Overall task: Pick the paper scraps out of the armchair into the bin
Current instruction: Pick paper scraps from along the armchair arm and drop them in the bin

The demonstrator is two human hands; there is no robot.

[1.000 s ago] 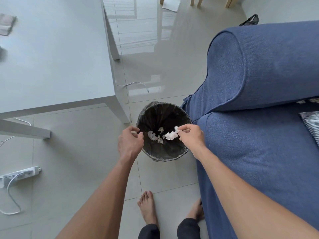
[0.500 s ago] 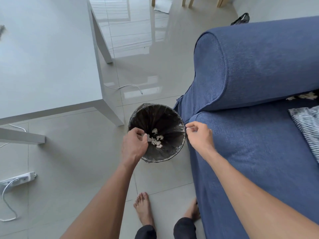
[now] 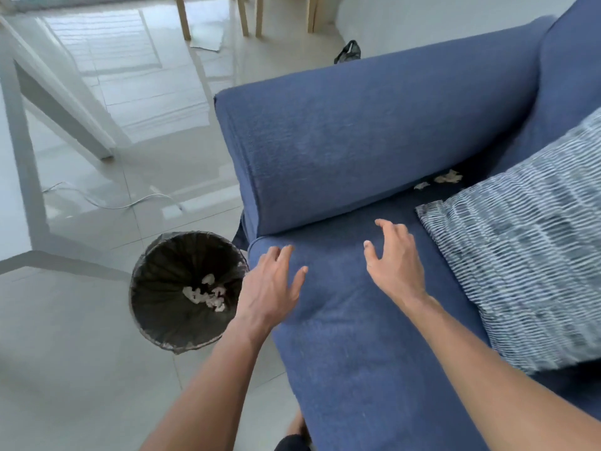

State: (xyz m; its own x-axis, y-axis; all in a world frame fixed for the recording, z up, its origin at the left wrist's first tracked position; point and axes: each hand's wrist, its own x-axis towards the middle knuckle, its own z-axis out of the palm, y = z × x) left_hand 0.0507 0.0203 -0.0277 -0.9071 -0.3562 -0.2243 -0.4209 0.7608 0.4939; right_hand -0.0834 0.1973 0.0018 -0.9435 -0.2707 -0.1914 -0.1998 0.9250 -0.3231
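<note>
The blue armchair fills the right side. White paper scraps lie on its seat, in the crease under the armrest and behind the striped cushion. On the floor left of the seat stands the black-lined bin, with several white scraps at its bottom. My left hand hovers over the seat's front left corner, fingers spread and empty. Farther in over the seat is my right hand, also open and empty, well short of the scraps.
A blue-and-white striped cushion rests on the seat at right. The thick armrest rises behind the hands. A white table leg and a white cable are on the tiled floor at left. Wooden chair legs stand far back.
My right hand dropped a scrap into the bin. Both hands then left the bin and moved right over the seat, fingers opening. The view swung right toward the armchair.
</note>
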